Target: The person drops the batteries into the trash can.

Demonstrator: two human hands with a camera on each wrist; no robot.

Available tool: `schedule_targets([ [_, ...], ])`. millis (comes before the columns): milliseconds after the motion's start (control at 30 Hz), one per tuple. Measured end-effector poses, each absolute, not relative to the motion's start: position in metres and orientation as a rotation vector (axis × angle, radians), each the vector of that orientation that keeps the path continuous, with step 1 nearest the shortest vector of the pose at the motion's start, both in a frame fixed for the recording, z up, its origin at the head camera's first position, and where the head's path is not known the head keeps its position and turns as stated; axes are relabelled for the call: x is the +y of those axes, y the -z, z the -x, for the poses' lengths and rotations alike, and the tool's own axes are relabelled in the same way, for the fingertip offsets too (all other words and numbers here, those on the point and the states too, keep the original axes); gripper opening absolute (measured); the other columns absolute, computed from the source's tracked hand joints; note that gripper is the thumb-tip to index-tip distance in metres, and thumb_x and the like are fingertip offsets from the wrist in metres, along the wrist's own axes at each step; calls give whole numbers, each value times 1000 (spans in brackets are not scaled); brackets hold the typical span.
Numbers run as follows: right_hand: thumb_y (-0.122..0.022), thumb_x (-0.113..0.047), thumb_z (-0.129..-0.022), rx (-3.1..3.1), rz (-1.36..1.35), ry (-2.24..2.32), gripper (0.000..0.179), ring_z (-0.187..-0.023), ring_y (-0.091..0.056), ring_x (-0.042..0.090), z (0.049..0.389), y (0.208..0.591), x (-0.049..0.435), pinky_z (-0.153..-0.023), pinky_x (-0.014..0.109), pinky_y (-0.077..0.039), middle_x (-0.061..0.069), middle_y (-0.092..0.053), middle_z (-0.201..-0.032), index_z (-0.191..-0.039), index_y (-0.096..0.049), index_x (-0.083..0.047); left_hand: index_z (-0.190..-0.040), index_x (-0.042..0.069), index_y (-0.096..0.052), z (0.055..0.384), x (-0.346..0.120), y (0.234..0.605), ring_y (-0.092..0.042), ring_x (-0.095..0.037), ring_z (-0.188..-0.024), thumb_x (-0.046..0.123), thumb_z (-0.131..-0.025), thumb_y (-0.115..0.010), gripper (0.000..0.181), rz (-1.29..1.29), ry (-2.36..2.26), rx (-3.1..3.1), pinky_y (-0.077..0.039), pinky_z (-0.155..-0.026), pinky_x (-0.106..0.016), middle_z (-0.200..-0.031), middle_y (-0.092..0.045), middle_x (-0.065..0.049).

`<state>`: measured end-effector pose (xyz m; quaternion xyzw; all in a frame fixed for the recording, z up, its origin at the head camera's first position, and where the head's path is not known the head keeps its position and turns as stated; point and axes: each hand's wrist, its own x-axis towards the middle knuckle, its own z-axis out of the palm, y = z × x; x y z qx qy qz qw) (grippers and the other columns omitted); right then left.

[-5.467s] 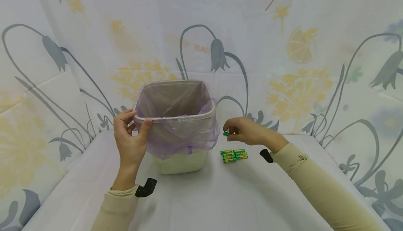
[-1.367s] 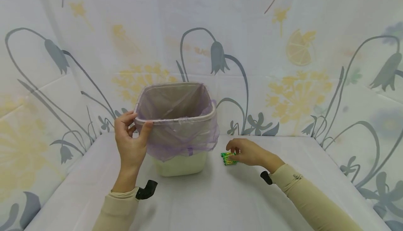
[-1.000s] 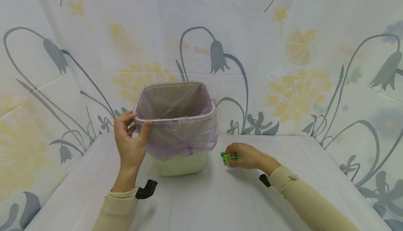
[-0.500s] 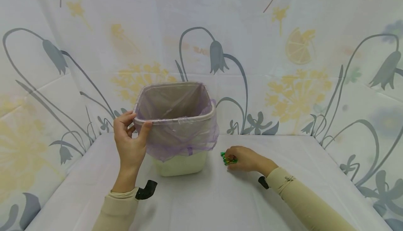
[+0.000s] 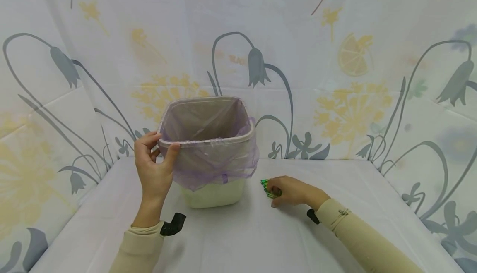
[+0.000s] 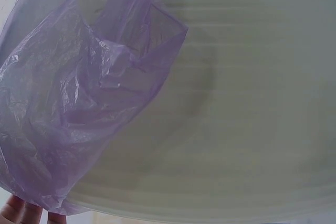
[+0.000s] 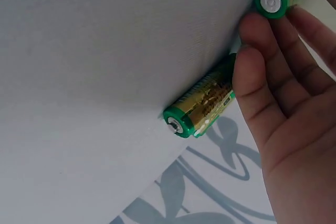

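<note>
My left hand (image 5: 154,169) grips the near left rim of a cream trash can (image 5: 214,194), thumb outside the front wall and fingers on the left side. A thin purple trash bag (image 5: 212,159) lines it and hangs over its rim; in the left wrist view the bag (image 6: 105,87) covers part of the ribbed wall. My right hand (image 5: 292,190) is low over a small group of green and gold batteries (image 5: 265,182), its fingers curled at the nearest one. In the right wrist view one battery (image 7: 271,1) is at the fingertips, and another battery (image 7: 202,103) lies beside them.
A white cloth (image 5: 231,244) covers the tabletop. Behind and at both sides hangs a white curtain (image 5: 298,29) with printed flowers. The trash can stands just left of the batteries.
Earlier, the right hand held a battery beside the can; it has since come down to the group, which shows fewer batteries. The nearest one now sits slightly nearer me. The left hand stays put.
</note>
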<state>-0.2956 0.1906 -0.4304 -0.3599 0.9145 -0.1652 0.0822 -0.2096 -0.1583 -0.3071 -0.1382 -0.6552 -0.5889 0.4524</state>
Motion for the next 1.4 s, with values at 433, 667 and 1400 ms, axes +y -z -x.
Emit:
schedule_targets([
  [433,-76,-16,-82,2570,936,604,25,-72,-51,9,291,426,183,-65,26,-44,-7,-56,-78,-104,-63,-17,-114,-17,-43,210,-159,309,-50,-34,-110,3,-83,-74,49,336,1460,-1619,-42,-89,-24,-126,-45,-25],
  [667,-76,-16,-82,2564,919,611,23,-72,-51,9,292,426,182,-67,27,-44,-7,-56,-77,-100,-62,-18,-113,-19,-41,203,-156,302,-49,-36,-110,1,-83,-72,48,330,1444,-1631,-42,-89,-23,-125,-43,-29],
  [1400,-75,-19,-82,2664,1018,694,26,-70,-53,12,297,357,195,-66,31,-47,-4,-56,-76,-104,-60,-14,-113,-18,-43,206,-155,304,-49,-33,-110,9,-83,-75,51,341,1454,-1607,-42,-89,-23,-124,-45,-27],
])
